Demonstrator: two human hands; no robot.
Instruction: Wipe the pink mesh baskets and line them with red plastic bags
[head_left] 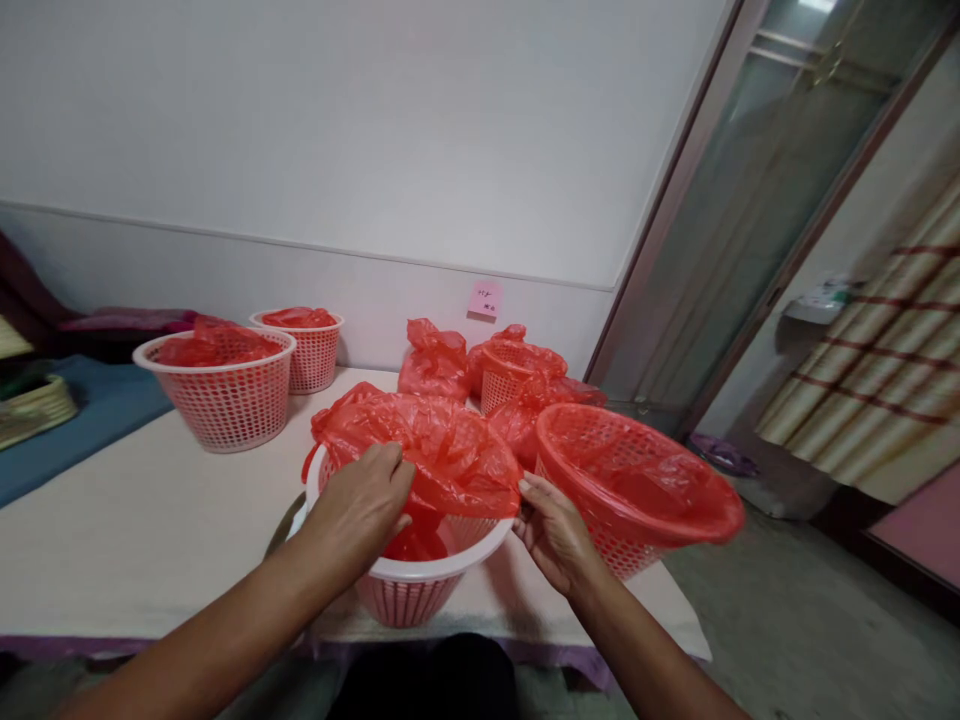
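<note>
A white-rimmed plastic basket (420, 572) with slotted sides stands near the table's front edge, and a thin red plastic bag (442, 435) lies in it and over its far rim. My left hand (367, 500) reaches over the basket's left side, its fingers curled closed on the bag; their tips are partly hidden. At the right rim, my right hand (551, 525) pinches the bag's edge between thumb and fingers. Close beside that hand is a tilted basket (630, 545), lined with red plastic folded over its rim.
Two more white-rimmed baskets (232, 405) holding red plastic stand at the back left. Red bags (431, 365) and a small basket (504, 385) sit at the back. A pink note (484, 299) is on the wall. The table (187, 540) ends at right above the floor.
</note>
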